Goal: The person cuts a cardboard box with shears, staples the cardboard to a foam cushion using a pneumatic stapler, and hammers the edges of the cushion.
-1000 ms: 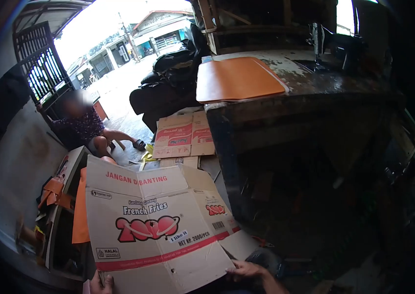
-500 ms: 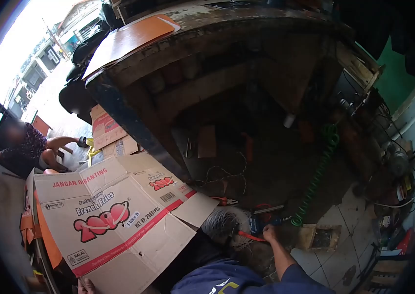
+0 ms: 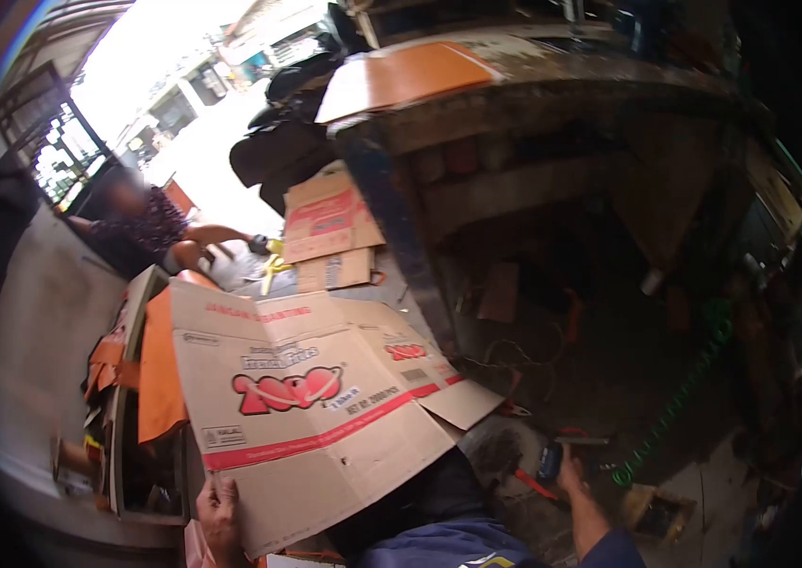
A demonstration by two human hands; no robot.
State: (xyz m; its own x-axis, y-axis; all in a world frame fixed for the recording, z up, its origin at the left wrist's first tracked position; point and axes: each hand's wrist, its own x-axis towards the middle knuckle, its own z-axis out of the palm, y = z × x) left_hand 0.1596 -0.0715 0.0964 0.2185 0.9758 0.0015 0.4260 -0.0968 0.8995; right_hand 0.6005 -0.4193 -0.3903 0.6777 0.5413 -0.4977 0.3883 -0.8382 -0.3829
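A flattened cardboard box (image 3: 306, 398) printed with red "French Fries 2000" lettering leans across my lap. My left hand (image 3: 219, 516) pinches its lower left edge, thumb on the printed side. Low on the right, my right hand (image 3: 571, 473) is closed around a blue tool (image 3: 549, 461). In the half-second-old view, that tool lines up with the end of the green coiled hose (image 3: 680, 426). A tool with a red-orange handle (image 3: 535, 484) lies just beside this hand, over the floor.
More flattened cardboard (image 3: 330, 222) lies beyond the workbench leg (image 3: 401, 237). An orange sheet (image 3: 420, 76) rests on the bench top. Orange material (image 3: 162, 369) hangs over a frame at left. A person (image 3: 141, 222) sits at the far left. A wooden frame (image 3: 658, 514) is on the floor.
The view has swung left, so everything sits further right. My left hand now shows fully at the cardboard's edge. My right hand stays at the blue tool, which now points more upward.
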